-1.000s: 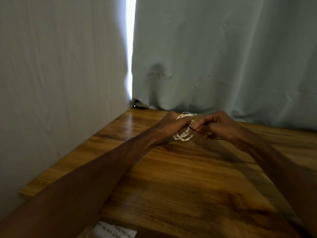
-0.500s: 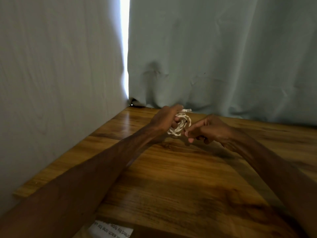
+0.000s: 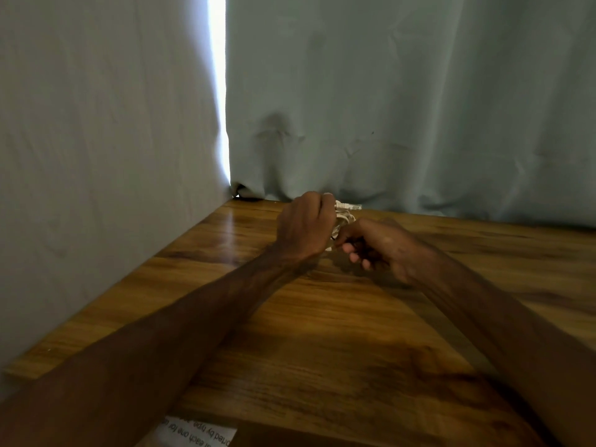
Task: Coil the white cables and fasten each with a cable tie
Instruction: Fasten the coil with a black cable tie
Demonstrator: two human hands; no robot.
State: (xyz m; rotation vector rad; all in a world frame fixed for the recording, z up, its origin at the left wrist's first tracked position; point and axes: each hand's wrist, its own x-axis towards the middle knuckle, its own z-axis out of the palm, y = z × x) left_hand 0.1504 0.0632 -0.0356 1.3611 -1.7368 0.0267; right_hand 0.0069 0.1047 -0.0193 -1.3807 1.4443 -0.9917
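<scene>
Left hand point(image 3: 304, 227): I see its fingers curled tight round the white cable point(image 3: 345, 217), coiled.
Cable plug point(image 3: 350, 206): sticks out just past those fingertips.
Right hand point(image 3: 382, 246): fingers curled, tips together at the coil's lower edge, beside the left fingers; I cannot tell what they nip.
Table point(image 3: 322, 333): beneath both hands.

One left hand point(image 3: 304, 225), one right hand point(image 3: 383, 245), one white cable point(image 3: 346, 217), one sheet point(image 3: 200, 435).

Wooden table point(image 3: 322, 333) backed by grey-blue curtains point(image 3: 403, 108) with a bright gap point(image 3: 217, 75) between them, printed paper sheet point(image 3: 196, 435) at near edge.
</scene>
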